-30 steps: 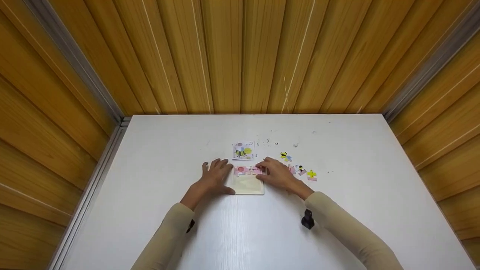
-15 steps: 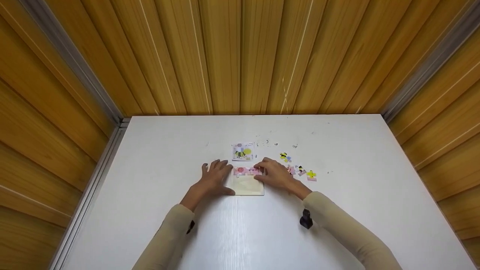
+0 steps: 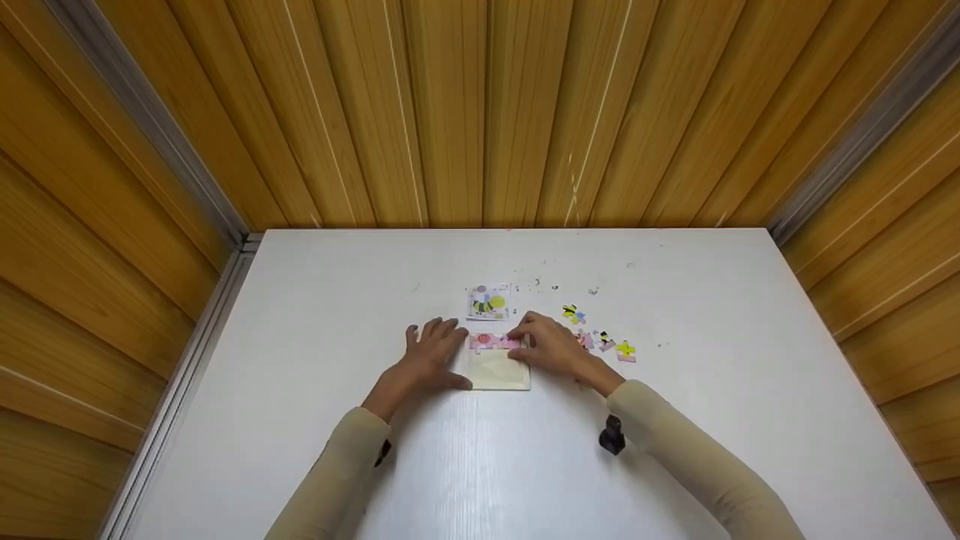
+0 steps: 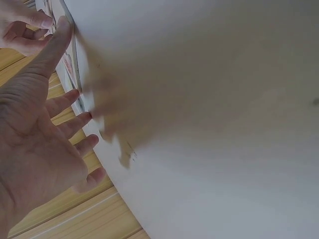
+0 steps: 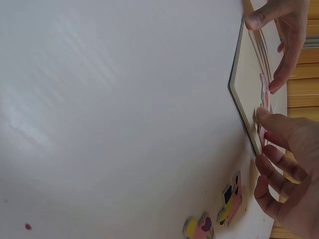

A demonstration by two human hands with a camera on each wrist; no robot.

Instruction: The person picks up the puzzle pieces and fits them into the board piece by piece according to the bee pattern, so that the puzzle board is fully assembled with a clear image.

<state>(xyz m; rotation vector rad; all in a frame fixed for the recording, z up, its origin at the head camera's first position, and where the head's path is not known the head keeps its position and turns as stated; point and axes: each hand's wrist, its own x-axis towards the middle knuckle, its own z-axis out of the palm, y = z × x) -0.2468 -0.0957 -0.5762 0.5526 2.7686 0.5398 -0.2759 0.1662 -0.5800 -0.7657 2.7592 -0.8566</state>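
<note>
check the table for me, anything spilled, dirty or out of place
Small dark marks dot the white tabletop right of the bee picture card, odd against its plain surface; they're too small to identify. No spill or damage stands out.

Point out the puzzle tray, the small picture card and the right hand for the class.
Puzzle tray point(image 3: 499, 372): head view, on its bare floor.
Picture card point(image 3: 489, 303): head view, middle of the printed face.
Right hand point(image 3: 555, 345): head view, back of the hand.

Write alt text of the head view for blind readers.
A person's right hand pinches a pink jigsaw piece at the upper right of a cream, square puzzle tray; the left hand touches its left edge. Beyond it lies a square bee picture; loose multicoloured jigsaw pieces lie right, on a white table.
</note>
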